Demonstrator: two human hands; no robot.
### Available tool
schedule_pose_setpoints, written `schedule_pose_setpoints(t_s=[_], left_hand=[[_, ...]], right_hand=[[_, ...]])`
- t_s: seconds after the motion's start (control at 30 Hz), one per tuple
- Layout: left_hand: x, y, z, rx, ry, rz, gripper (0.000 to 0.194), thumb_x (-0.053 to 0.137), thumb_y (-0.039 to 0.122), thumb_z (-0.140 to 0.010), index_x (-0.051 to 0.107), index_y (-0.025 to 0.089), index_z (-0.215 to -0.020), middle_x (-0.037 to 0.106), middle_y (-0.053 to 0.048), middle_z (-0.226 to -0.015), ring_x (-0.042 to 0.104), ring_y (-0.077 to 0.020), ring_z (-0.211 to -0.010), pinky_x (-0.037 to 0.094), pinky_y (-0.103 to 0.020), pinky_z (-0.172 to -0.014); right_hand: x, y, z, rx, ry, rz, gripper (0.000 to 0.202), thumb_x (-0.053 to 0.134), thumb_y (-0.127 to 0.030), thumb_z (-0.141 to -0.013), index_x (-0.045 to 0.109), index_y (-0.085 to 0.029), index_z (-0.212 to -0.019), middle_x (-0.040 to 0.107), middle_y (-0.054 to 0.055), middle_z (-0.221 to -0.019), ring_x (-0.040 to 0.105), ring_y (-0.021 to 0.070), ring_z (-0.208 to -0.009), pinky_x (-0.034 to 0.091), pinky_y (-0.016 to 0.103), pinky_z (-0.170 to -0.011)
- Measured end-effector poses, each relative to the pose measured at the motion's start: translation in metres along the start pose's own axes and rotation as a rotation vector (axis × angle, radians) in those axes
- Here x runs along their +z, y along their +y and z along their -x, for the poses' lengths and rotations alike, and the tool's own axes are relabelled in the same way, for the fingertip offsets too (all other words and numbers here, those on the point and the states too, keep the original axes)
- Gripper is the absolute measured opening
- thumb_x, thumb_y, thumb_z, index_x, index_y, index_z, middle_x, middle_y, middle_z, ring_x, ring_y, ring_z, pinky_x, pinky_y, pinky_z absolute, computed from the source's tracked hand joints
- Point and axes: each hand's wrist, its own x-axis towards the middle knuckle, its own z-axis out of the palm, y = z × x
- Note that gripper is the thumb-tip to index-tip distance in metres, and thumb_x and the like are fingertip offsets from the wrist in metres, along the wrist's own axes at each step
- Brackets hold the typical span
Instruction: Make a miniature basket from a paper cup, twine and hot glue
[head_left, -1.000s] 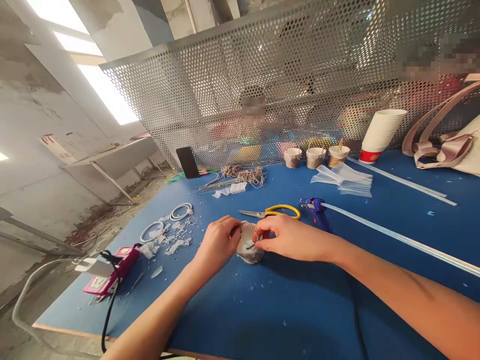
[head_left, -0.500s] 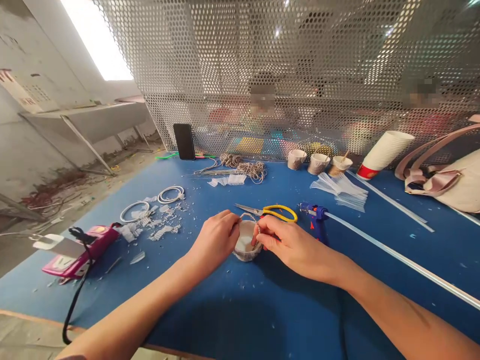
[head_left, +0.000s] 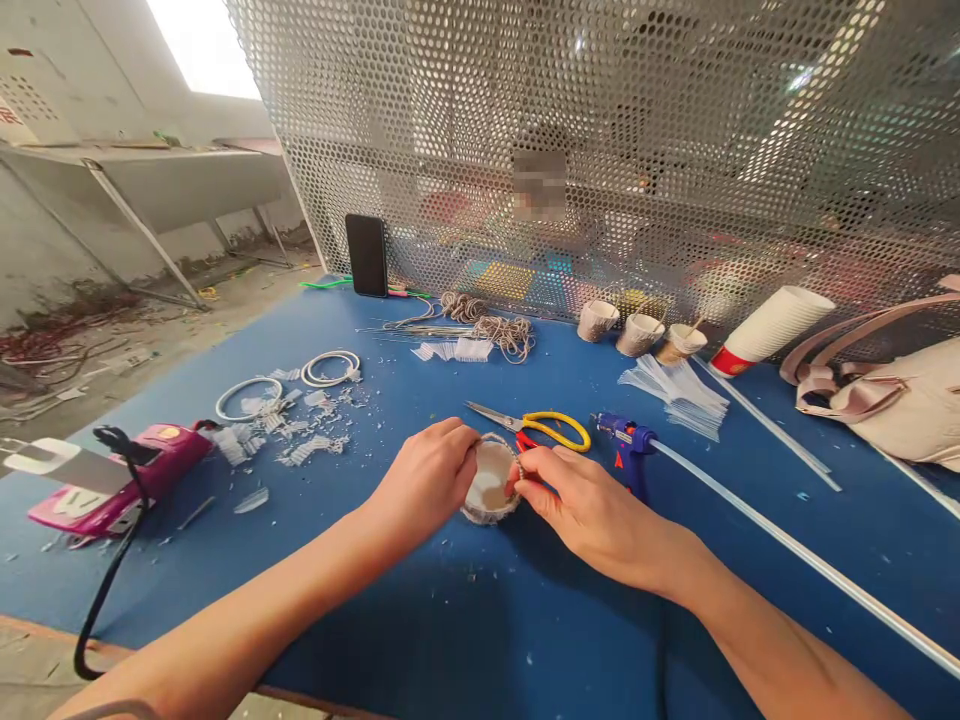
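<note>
A small paper cup (head_left: 489, 515) wrapped in a pale covering stands between my hands, its mouth tilted toward me. A thin twisted cord (head_left: 496, 438) arches along the cup's far rim from one hand to the other. My left hand (head_left: 431, 465) is closed at the left side of the rim, pinching the cord's left end; its fingertips are partly hidden. On the right, my right hand (head_left: 581, 500) pinches the cord between thumb and forefinger at the rim. Yellow-and-red handled scissors (head_left: 555, 430) lie just beyond, and a blue glue gun (head_left: 630, 440) with a long clear stick sits to the right.
White rings (head_left: 251, 398) and plastic scraps lie left, near a pink power strip (head_left: 142, 480). Farther back are a phone (head_left: 367, 256), cord bundles (head_left: 506, 333), several wrapped cups (head_left: 639, 333), clear strips (head_left: 679, 392), stacked paper cups (head_left: 780, 325) and a bag (head_left: 900, 400). A perforated metal screen (head_left: 420, 130) borders the table.
My view has shifted slightly. My right fingers have lifted a little from inside the cup to its right rim, still pinching the cord. The left hand keeps its place at the rim.
</note>
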Motion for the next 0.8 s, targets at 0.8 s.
schedule_pose_setpoints(t_s=[0.8], left_hand=[[0.0,-0.004,0.001,-0.026,0.024,-0.027,0.023,0.041,0.007,-0.079,0.056,0.018,-0.066,0.056,0.0,-0.061,0.053,-0.0139,-0.056,0.037,-0.023,-0.053]], right_hand=[[0.002,-0.009,0.001,0.187,-0.056,-0.173,0.017,0.03,-0.024,-0.097,0.047,-0.023,-0.094,0.063,0.002,-0.082,0.062,0.018,-0.077,0.047,0.03,-0.071]])
